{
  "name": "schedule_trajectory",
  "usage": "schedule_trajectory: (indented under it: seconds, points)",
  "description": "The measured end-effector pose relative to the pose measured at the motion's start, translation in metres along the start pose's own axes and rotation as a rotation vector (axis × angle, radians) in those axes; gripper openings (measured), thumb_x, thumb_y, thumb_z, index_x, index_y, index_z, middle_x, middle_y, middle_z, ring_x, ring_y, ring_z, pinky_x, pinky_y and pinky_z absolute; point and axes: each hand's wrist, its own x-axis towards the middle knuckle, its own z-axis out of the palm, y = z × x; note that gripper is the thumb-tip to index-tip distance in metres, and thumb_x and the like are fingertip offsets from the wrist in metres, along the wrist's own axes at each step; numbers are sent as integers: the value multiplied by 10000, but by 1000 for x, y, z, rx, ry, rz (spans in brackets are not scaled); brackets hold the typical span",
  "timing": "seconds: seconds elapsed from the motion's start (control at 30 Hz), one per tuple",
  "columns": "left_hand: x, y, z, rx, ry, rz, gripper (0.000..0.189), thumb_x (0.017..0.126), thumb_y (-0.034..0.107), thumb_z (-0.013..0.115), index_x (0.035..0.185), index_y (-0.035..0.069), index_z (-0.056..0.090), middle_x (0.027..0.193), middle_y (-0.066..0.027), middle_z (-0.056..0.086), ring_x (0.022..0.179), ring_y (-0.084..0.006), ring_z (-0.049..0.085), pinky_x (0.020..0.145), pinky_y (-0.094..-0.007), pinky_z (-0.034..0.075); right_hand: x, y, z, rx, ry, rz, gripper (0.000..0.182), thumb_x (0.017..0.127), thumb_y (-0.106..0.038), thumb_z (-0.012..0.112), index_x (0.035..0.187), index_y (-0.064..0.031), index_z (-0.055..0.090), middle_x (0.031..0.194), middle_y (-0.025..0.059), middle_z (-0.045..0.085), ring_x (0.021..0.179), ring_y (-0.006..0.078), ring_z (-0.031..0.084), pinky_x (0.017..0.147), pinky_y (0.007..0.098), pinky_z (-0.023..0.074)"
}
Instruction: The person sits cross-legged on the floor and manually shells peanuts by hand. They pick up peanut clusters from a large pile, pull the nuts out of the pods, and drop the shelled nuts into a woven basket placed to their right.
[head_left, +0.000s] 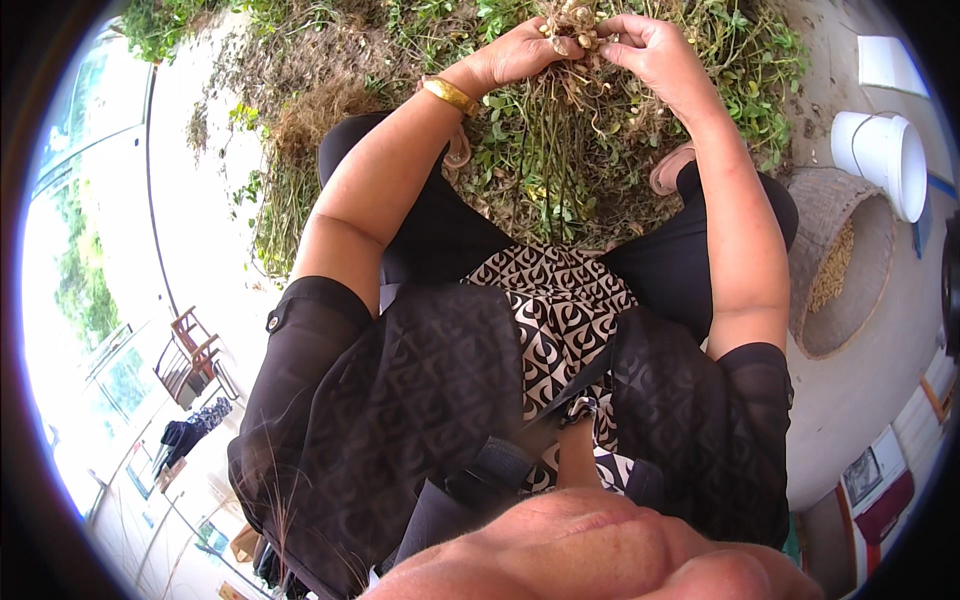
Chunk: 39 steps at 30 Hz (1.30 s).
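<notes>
At the top of the view my left hand (525, 52), on the arm with a gold bangle (450, 95), grips the root end of a bunch of peanut plants (559, 142). Pale peanut pods (576, 19) cling to the roots above its fingers. Facing it from the right, my right hand (649, 56) has its thumb and fingertips closed in at the pods and roots; whether a pod is pinched between them cannot be told. The stems and leaves hang down from the roots, between my knees.
Uprooted peanut plants (750, 75) and soil litter cover the floor around my feet. At the right a woven basket (806, 225) lies tipped, with peanuts (832, 270) inside, beside a white bucket (870, 146). Wooden chairs (187, 356) stand at the far left.
</notes>
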Motion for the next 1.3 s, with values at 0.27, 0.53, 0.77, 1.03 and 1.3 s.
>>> schedule_trajectory:
  seconds: [0.27,0.53,0.77,1.03,1.3]
  points:
    - [-1,5,2,68,15,-65,303,921,217,646,1163,36,631,1066,-42,651,979,-129,600,903,-308,489,-7,-21,6,-194,109,-73,189,863,-157,718,983,-14,693,714,-11,628,614,70,527,582,262,436]
    - [-11,33,13,107,-69,-37,366,922,214,675,1242,52,601,1137,-55,655,1074,-145,603,954,-314,483,-5,-32,6,-181,94,63,161,838,-102,730,929,11,661,780,53,683,680,106,608,617,260,476]
    - [-3,10,1,-5,-61,-14,352,928,280,680,1202,65,634,1082,-34,677,1033,-138,618,933,-315,490,-2,14,11,993,-85,306,121,902,-173,686,960,-67,675,745,-17,637,437,14,373,396,165,299]
    - [-10,25,5,28,-45,-82,329,927,260,680,1190,67,638,1081,-30,675,1021,-141,625,923,-310,497,-12,17,27,1042,9,171,82,917,-151,667,945,-75,671,772,-25,649,480,10,398,438,148,315]
    - [-5,3,-1,-13,-29,17,319,943,219,654,1219,61,622,1100,-37,671,1035,-152,627,921,-316,504,-18,-25,34,354,337,-26,138,860,-136,705,908,-18,651,770,59,678,623,119,591,532,246,440]
